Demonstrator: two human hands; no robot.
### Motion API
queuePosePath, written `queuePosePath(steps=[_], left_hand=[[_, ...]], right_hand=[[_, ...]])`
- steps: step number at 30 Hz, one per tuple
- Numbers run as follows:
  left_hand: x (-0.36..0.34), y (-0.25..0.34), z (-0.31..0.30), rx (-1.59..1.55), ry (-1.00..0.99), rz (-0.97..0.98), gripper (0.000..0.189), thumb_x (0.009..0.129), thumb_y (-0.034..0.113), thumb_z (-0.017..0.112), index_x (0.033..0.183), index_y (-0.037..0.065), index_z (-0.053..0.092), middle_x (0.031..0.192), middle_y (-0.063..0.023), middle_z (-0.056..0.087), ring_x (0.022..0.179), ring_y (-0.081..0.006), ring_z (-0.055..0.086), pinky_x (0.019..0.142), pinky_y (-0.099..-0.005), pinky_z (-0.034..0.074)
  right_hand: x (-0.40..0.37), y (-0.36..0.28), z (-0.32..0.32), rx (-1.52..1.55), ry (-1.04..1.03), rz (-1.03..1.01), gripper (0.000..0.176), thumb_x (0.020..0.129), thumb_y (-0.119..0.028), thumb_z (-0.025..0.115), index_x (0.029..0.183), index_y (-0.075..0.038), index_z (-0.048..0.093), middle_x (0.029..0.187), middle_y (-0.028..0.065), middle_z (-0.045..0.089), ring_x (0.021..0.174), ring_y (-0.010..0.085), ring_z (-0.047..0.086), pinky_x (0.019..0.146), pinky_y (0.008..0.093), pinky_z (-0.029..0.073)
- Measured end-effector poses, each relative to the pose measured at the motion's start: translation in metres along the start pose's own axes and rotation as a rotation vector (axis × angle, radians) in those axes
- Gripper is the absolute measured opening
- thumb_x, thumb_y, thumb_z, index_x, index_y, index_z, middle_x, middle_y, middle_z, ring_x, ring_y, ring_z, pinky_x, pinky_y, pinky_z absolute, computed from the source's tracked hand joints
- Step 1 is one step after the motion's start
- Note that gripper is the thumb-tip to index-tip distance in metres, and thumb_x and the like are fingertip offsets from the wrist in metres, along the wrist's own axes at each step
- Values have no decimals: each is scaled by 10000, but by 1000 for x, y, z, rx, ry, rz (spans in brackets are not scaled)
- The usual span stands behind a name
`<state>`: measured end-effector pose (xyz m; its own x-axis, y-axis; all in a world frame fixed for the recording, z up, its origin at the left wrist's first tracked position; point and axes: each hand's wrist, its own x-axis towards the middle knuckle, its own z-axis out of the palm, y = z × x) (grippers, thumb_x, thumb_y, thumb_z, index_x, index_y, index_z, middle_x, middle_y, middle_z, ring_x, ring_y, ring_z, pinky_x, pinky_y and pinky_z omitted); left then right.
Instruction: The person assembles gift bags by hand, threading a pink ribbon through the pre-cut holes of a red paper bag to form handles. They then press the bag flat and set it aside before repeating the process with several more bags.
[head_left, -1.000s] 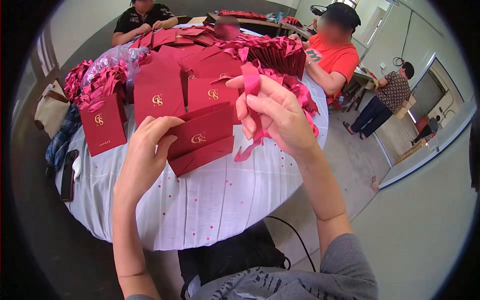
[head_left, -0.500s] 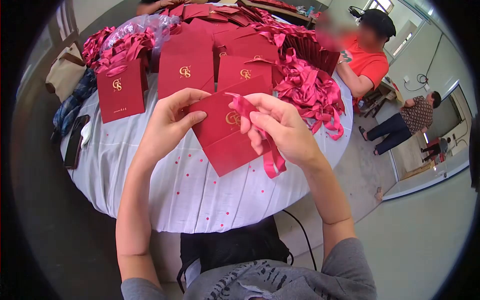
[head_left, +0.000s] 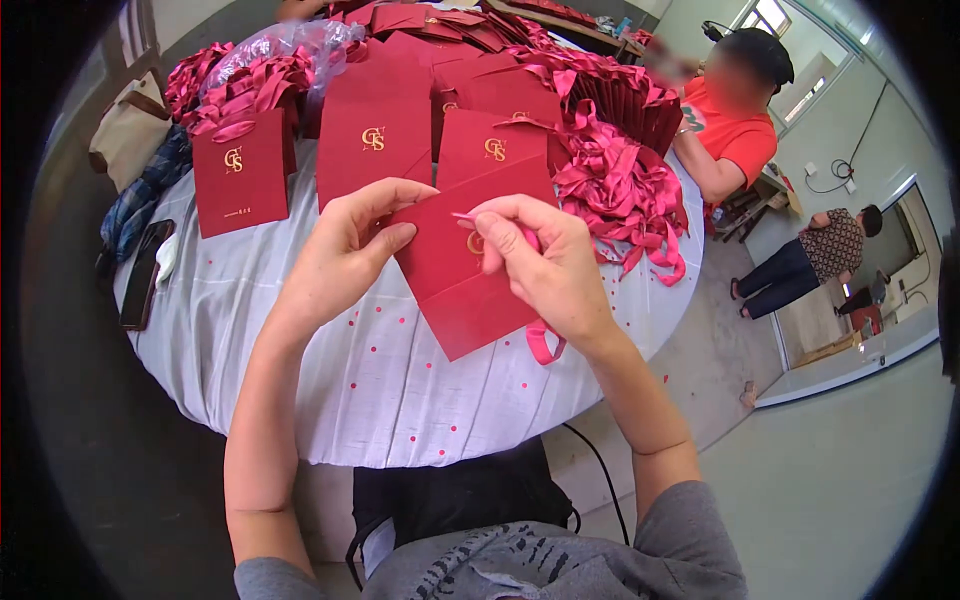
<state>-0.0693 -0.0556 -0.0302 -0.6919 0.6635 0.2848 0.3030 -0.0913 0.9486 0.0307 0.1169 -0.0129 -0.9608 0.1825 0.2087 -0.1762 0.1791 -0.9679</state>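
My left hand [head_left: 355, 245] pinches the upper left edge of a flat red paper gift bag [head_left: 460, 300], tilted above the tabletop. Its gold logo is partly covered by my right hand [head_left: 545, 255]. That hand is closed on a dark pink ribbon [head_left: 543, 343], with a short tip showing past the thumb and forefinger and a loop hanging below. The ribbon tip lies over the bag's front; whether it passes through a hole cannot be made out.
Red gift bags [head_left: 375, 105] with gold letters stand behind my hands. A ribbon heap [head_left: 625, 190] lies right, another pile [head_left: 260, 85] with clear plastic back left. A phone [head_left: 146, 280] sits at the left edge of the white-clothed table [head_left: 240, 330]. Someone in a red shirt [head_left: 735, 125] sits at right.
My right hand has drawn in its fingers around the ribbon and shifted slightly left over the logo. Less of the ribbon hangs in sight. The bag has moved a little right and down.
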Motion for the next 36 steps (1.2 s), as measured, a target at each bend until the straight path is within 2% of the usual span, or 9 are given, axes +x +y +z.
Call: queuePosePath(steps=[5, 7, 16, 17, 20, 22, 27, 35, 36], left_hand=[[-1, 3, -2, 32, -55, -37, 306, 877, -40, 512, 1178, -2, 552, 1058, -26, 605, 959, -67, 544, 821, -215, 440], [-3, 4, -3, 41, -62, -37, 305, 880, -35, 514, 1180, -3, 550, 1057, -25, 605, 959, -65, 541, 822, -215, 441], [-4, 3, 5, -4, 7, 26, 307, 837, -31, 585, 1142, -14, 564, 973, -27, 618, 847, -63, 528, 724, -222, 449], [-4, 3, 6, 14, 13, 26, 308, 830, -23, 602, 1136, -11, 571, 973, -24, 618, 849, -68, 533, 725, -226, 452], [-4, 0, 10, 59, 67, 111, 292, 819, -23, 615, 1109, -11, 587, 955, -26, 625, 836, -80, 544, 721, -233, 457], [-5, 3, 10, 115, 76, 124, 287, 812, -26, 619, 1097, -11, 593, 943, -37, 629, 820, -89, 553, 712, -237, 460], [-8, 10, 19, 280, 115, 248, 296, 770, -58, 623, 1061, -9, 601, 901, -114, 633, 734, -170, 589, 657, -279, 464], [-15, 30, 42, 555, 120, 466, 291, 738, -125, 569, 1010, -24, 593, 847, -162, 593, 789, -316, 549, 704, -360, 445], [-15, 32, 45, 588, 122, 479, 295, 738, -127, 565, 1012, -24, 593, 841, -163, 589, 786, -316, 547, 703, -363, 443]], right_hand=[[0, 6, 9, -217, 131, -119, 90, 868, -77, 606, 895, 0, 645, 691, 20, 577, 596, 54, 522, 536, 212, 406], [2, 10, 10, -451, 237, -450, 48, 823, -54, 641, 860, -28, 654, 710, 35, 558, 555, 98, 525, 507, 242, 411], [0, 12, 17, -632, 221, -551, 82, 790, -51, 651, 833, -14, 592, 718, 107, 583, 603, 242, 593, 530, 336, 465], [2, 15, 17, -655, 229, -608, 74, 798, -8, 658, 862, 0, 622, 720, 66, 581, 550, 101, 532, 471, 232, 410], [2, 16, 17, -722, 214, -683, 90, 785, -12, 660, 846, -5, 594, 712, 89, 573, 573, 179, 575, 492, 287, 453], [0, 16, 18, -800, 214, -683, 118, 776, -48, 639, 789, -32, 523, 714, 110, 545, 655, 268, 581, 587, 362, 487], [-7, 10, 17, -894, 220, -662, 129, 775, -61, 629, 773, -32, 504, 700, 111, 530, 663, 274, 583, 582, 366, 489], [-19, 15, 17, -637, 297, -565, 87, 765, 12, 602, 804, 2, 525, 705, 147, 526, 614, 310, 558, 544, 375, 446], [-23, 14, 17, -614, 273, -511, 104, 785, -48, 583, 802, -12, 487, 750, 173, 544, 706, 354, 578, 614, 431, 471]])
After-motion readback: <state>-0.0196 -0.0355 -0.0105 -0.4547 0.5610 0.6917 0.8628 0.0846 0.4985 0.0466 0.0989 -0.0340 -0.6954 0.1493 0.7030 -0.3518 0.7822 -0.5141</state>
